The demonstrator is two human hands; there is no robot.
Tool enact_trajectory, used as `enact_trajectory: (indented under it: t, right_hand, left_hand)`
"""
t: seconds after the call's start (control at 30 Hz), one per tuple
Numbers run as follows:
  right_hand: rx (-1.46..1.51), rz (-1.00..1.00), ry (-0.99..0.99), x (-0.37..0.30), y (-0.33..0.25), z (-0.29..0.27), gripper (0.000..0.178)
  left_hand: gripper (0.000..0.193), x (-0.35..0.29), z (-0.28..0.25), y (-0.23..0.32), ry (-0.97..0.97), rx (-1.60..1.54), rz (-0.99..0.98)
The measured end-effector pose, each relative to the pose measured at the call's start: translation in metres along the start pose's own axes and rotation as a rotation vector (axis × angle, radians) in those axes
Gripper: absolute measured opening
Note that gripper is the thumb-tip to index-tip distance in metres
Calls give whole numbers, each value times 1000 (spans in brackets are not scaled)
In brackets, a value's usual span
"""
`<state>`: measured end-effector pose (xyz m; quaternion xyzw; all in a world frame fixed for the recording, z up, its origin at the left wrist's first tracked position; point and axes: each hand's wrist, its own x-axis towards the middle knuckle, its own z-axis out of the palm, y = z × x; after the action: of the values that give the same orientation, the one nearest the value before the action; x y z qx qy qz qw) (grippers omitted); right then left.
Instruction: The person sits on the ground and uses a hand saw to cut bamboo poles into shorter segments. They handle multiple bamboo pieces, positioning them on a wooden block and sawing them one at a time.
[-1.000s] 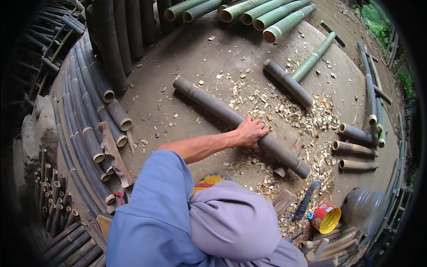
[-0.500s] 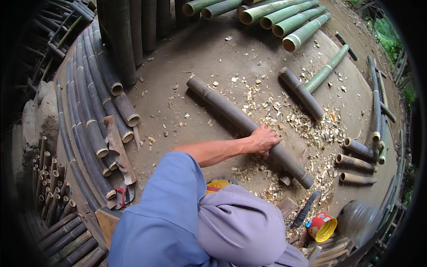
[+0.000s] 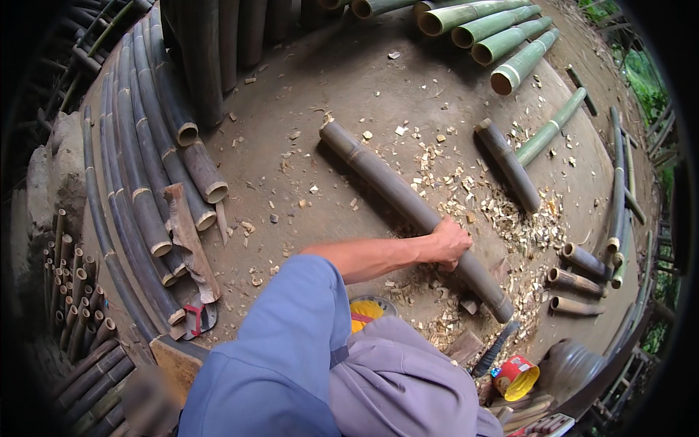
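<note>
Bamboo tube (image 3: 400, 194) partly hidden by left hand (image 3: 451, 242), fingers (image 3: 461, 245) clamped on it, tips unclear

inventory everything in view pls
long round bamboo pole: 1, grey-brown, centre
short bamboo log: 1, dark, right of centre
straight bamboo length: 1, green, behind log
round bamboo poles: several, green, top
long bamboo poles: many, dark, left
thin bamboo tubes: many, brown, lower left
short bamboo tubes: 3, brownish, right
wood chips: many, pale, centre-right
rough wooden slab: 1, brown, left
round tub: 1, red-yellow, lower right
left hand: 1, bare, gripping centre pole
</note>
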<state>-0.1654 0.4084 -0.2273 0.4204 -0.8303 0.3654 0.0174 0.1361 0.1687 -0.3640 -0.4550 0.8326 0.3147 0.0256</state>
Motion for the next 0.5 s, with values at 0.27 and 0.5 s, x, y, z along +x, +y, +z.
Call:
enact_trajectory:
  t: [0.27,0.5]
  right_hand:
    - [0,-5,20,8,-13,5,33]
    - [17,0,59,6,-28,-1,30]
  left_hand:
    - [33,1,-8,6,-43,-55,-19]
    - [34,-9,-4,-1,19,-61,6]
